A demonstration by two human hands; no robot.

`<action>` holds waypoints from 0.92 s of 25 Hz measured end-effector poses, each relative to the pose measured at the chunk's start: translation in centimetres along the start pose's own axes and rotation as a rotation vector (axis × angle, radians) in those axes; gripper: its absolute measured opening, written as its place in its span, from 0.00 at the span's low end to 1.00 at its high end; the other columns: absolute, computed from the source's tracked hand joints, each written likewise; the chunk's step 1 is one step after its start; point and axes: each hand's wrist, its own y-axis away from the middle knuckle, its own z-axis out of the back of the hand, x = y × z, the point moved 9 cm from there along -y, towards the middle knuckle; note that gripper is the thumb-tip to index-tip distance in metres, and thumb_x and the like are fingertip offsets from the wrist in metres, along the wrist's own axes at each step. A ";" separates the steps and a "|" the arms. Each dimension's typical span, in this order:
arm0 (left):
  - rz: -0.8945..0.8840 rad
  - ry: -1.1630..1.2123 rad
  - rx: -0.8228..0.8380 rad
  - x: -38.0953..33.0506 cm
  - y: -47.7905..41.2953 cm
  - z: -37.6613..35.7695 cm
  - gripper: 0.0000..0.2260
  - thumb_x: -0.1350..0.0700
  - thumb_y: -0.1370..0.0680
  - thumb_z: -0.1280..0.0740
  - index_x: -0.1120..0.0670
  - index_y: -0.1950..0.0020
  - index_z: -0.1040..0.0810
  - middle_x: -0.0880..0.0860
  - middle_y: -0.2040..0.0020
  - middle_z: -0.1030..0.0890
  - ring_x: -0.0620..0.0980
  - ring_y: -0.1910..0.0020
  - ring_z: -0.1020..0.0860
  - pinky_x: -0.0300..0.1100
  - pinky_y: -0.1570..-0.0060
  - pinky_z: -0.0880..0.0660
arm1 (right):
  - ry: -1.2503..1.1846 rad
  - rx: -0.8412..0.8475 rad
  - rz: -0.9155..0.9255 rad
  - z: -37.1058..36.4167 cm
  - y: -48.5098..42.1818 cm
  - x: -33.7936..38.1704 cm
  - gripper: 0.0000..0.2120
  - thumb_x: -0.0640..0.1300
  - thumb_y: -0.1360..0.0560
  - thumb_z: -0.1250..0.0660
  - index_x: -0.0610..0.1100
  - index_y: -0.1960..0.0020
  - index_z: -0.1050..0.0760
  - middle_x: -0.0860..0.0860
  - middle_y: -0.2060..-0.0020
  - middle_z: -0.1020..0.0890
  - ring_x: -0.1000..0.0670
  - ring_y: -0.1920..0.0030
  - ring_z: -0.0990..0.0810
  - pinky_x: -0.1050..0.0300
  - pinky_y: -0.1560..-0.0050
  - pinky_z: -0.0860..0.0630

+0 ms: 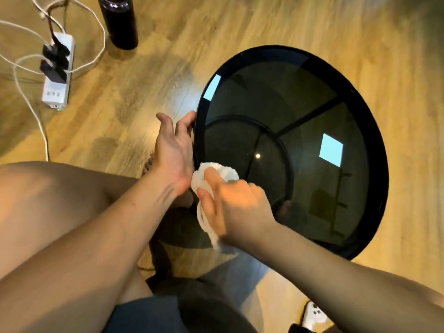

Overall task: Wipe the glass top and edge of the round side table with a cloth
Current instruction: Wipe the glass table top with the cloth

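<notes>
Hands point(236, 203) and cloth point(216, 174) at table point(374, 164) edge

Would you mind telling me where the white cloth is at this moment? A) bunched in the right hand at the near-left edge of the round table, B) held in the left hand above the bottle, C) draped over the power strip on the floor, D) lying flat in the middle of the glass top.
A: the white cloth is bunched in the right hand at the round table's near-left rim, while the left hand touches the edge beside it.
</notes>
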 end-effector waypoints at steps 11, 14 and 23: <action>-0.012 -0.130 -0.034 0.3 -1.1 -0.3 0.31 0.33 0.20 0.58 0.45 0.27 0.31 0.46 0.28 0.27 0.49 0.29 0.30 0.56 0.27 0.39 | -0.042 -0.215 -0.186 5.1 -20.2 -13.3 0.14 0.56 0.19 0.47 0.50 0.38 0.32 0.49 0.61 0.30 0.43 0.62 0.31 0.51 0.63 0.35; -0.122 -0.253 -0.136 0.0 -1.0 -0.8 0.24 0.39 0.17 0.56 0.47 0.31 0.28 0.46 0.39 0.19 0.44 0.39 0.21 0.47 0.34 0.29 | -0.057 -0.211 -0.287 5.7 -22.2 -20.2 0.15 0.55 0.19 0.49 0.50 0.37 0.33 0.45 0.57 0.25 0.41 0.61 0.26 0.50 0.62 0.30; -0.400 -0.866 -0.315 -1.9 -0.6 -0.8 0.23 0.44 0.17 0.54 0.51 0.26 0.35 0.53 0.29 0.30 0.49 0.31 0.32 0.38 0.32 0.39 | -0.210 -0.159 -0.785 3.6 -6.2 -42.6 0.13 0.54 0.24 0.46 0.47 0.45 0.34 0.36 0.48 0.22 0.34 0.48 0.22 0.45 0.49 0.27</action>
